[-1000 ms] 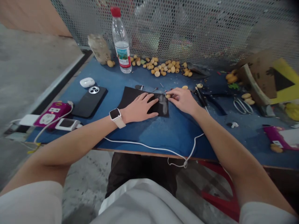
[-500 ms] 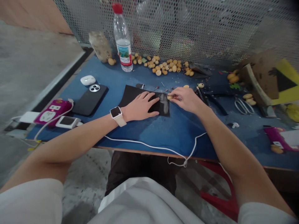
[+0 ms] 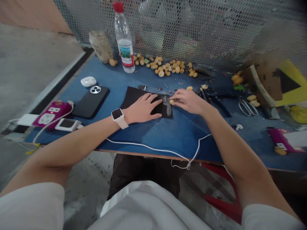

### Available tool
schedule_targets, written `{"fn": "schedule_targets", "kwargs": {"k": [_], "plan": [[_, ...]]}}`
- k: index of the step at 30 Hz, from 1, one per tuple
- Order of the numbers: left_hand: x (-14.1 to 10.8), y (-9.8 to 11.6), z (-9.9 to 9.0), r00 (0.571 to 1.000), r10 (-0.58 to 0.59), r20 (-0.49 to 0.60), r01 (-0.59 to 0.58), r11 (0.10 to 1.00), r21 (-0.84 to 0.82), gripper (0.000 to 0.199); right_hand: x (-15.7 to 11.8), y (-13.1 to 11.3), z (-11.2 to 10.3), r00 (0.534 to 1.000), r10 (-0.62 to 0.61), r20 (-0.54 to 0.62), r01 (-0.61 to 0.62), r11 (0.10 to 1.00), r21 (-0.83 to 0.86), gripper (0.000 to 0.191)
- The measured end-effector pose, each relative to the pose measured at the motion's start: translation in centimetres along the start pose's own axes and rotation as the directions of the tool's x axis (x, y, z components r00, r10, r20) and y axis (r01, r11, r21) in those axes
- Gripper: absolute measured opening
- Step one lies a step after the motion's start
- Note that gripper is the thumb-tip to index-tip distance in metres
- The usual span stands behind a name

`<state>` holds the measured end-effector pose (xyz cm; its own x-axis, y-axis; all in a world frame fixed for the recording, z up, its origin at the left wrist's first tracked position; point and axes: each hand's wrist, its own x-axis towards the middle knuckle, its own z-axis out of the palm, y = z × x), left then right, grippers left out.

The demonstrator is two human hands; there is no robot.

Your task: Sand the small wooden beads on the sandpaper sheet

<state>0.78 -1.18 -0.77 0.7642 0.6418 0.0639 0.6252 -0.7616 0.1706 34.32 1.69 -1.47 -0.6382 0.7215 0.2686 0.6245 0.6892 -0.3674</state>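
My left hand [image 3: 144, 108] lies flat on a black abrasive sheet [image 3: 134, 95], holding nothing, with a pale smartwatch [image 3: 118, 115] on its wrist. My right hand [image 3: 188, 101] pinches a small tan bead [image 3: 171, 102] between its fingertips, against the sheet's scuffed grey right end. Part of the bead is hidden by those fingers. Beyond the sheet, a loose heap of similar tan beads [image 3: 168, 68] lies on the blue work surface [image 3: 153, 135]. A black-handled tool [image 3: 203, 95] rests just past my right hand.
A water bottle [image 3: 124, 41] stands before perforated metal mesh [image 3: 192, 32]. To the left lie a black phone [image 3: 90, 101], earbud case [image 3: 88, 81] and magenta power strip [image 3: 51, 114]. Scissors [image 3: 248, 108] lie right. A white cable [image 3: 153, 147] crosses the near table edge.
Both hands keep their places on the sheet, and the right hand still pinches the bead. The whole view has shifted slightly with my head.
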Motion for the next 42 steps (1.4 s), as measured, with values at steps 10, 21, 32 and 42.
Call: {"fn": "schedule_targets", "kwargs": {"k": [10, 21, 32, 42], "plan": [[0.0, 0.1, 0.0, 1.0, -0.001, 0.002, 0.001, 1.0, -0.028, 0.086, -0.2, -1.0, 0.6, 0.996, 0.056, -0.07, -0.053, 0.997, 0.05, 0.033], [-0.1, 0.1, 0.1, 1.0, -0.017, 0.015, 0.017, 1.0, 0.005, 0.086, -0.2, -1.6, 0.8, 0.999, -0.002, -0.047, 0.004, 0.999, 0.043, 0.026], [-0.3, 0.3, -0.1, 1.0, -0.006, 0.016, 0.006, 0.999, 0.036, 0.085, -0.1, -1.6, 1.0, 0.996, 0.01, -0.084, -0.009, 1.0, 0.016, 0.027], [-0.2, 0.3, 0.0, 1.0, -0.011, 0.024, 0.01, 0.999, 0.053, 0.085, 0.2, -2.6, 1.6, 0.995, 0.009, -0.1, -0.008, 1.0, 0.006, 0.03]]}}
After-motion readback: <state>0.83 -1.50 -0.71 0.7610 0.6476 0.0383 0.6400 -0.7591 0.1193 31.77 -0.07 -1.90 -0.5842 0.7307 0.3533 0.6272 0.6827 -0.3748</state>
